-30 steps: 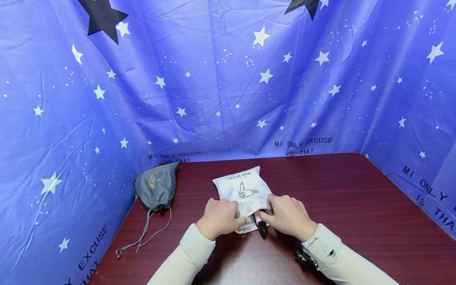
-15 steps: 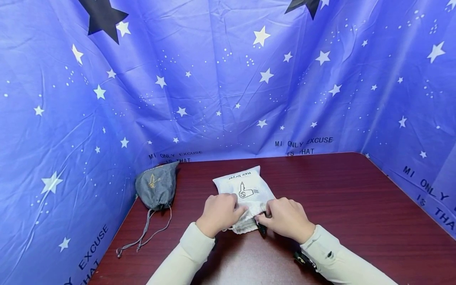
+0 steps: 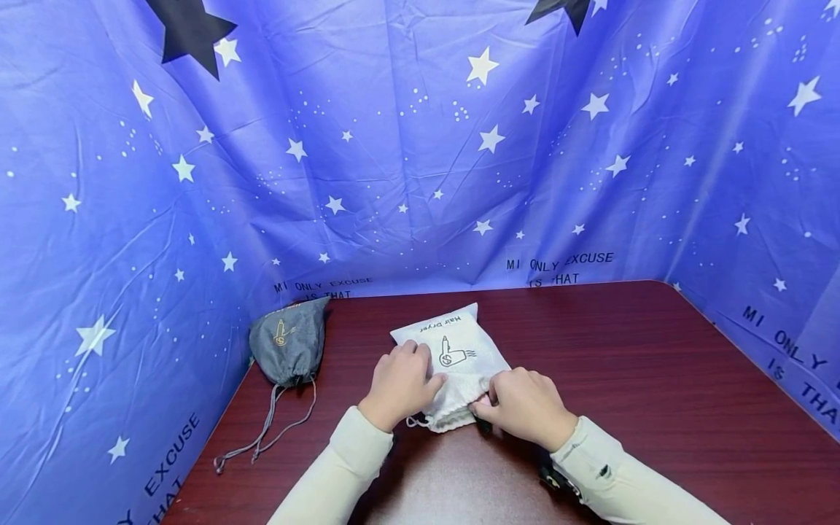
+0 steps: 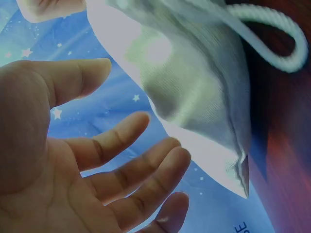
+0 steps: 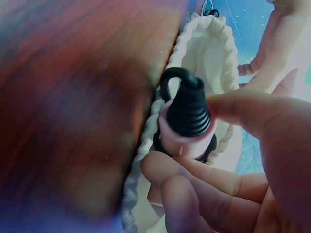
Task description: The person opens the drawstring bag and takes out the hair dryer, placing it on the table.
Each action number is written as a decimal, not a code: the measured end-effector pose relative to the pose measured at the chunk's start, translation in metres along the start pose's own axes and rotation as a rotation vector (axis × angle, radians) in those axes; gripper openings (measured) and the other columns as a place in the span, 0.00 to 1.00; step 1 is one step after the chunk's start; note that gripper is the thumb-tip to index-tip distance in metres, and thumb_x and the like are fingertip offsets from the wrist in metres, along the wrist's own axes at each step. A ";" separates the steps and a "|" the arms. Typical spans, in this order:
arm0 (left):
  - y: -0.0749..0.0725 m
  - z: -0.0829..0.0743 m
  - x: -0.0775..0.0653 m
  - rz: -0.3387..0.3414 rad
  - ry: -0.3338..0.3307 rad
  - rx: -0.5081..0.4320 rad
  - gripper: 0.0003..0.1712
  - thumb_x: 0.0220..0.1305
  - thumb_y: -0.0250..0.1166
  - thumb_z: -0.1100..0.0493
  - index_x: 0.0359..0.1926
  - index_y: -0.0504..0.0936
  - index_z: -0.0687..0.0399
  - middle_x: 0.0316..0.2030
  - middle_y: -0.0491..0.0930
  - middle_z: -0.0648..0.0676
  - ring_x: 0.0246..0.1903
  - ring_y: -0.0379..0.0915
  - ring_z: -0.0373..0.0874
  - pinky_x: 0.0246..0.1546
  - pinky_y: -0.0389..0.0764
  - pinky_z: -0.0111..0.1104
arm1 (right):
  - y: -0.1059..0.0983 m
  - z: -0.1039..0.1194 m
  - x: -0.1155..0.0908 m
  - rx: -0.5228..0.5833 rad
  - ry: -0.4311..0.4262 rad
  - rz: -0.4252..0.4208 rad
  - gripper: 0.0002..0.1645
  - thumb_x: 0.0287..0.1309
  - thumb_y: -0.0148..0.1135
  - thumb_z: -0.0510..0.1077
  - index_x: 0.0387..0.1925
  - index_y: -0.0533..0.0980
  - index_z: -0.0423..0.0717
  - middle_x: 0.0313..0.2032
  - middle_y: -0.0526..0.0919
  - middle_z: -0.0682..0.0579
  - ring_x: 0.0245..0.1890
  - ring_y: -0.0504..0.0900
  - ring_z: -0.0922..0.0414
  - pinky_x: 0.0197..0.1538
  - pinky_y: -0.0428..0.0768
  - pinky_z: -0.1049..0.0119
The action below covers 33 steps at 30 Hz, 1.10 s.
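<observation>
Fingers of the right hand (image 3: 530, 405) pinch a pink handle (image 5: 188, 142) (black cord sleeve (image 5: 188, 114) outward) at the white bag's (image 3: 459, 375) near-right mouth; the left hand's (image 3: 398, 383) spread loosely by its left edge, above the worktop (image 3: 630, 364).

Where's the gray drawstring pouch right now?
In the head view, the gray drawstring pouch lies at the left rear of the table, left of the white Hair Dryer bag.
</observation>
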State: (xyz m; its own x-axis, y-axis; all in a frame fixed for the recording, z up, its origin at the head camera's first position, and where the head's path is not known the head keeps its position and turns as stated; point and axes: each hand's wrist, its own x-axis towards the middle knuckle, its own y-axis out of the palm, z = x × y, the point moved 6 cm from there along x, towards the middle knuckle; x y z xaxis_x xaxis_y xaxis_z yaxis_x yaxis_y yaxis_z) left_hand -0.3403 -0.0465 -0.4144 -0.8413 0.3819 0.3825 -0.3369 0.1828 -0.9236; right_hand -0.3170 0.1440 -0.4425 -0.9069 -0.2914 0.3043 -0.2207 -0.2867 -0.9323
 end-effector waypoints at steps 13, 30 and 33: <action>0.011 0.021 0.005 0.042 -0.102 -0.076 0.31 0.65 0.66 0.37 0.53 0.79 0.59 0.52 0.81 0.61 0.52 0.78 0.59 0.46 0.78 0.51 | -0.006 -0.009 0.002 -0.038 0.011 -0.009 0.25 0.38 0.68 0.56 0.07 0.60 0.60 0.10 0.58 0.64 0.13 0.64 0.58 0.16 0.61 0.59; 0.030 0.042 0.005 0.094 -0.192 -0.180 0.39 0.73 0.57 0.38 0.70 0.72 0.63 0.67 0.73 0.67 0.65 0.71 0.65 0.60 0.73 0.58 | -0.009 -0.020 0.004 -0.052 0.059 0.012 0.24 0.37 0.69 0.57 0.08 0.61 0.59 0.11 0.63 0.61 0.13 0.66 0.57 0.16 0.61 0.58; 0.033 0.045 0.005 0.094 -0.206 -0.187 0.38 0.74 0.55 0.38 0.70 0.72 0.64 0.65 0.74 0.67 0.63 0.73 0.65 0.60 0.73 0.58 | -0.010 -0.022 0.005 -0.049 0.067 0.017 0.24 0.38 0.70 0.57 0.09 0.62 0.59 0.11 0.65 0.60 0.14 0.67 0.56 0.16 0.62 0.57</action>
State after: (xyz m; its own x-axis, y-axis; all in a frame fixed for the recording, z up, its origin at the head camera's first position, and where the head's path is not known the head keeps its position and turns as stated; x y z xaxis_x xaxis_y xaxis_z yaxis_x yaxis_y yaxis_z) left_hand -0.3748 -0.0790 -0.4438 -0.9398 0.2166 0.2644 -0.1855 0.3263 -0.9269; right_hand -0.3268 0.1653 -0.4360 -0.9323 -0.2333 0.2762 -0.2212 -0.2364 -0.9462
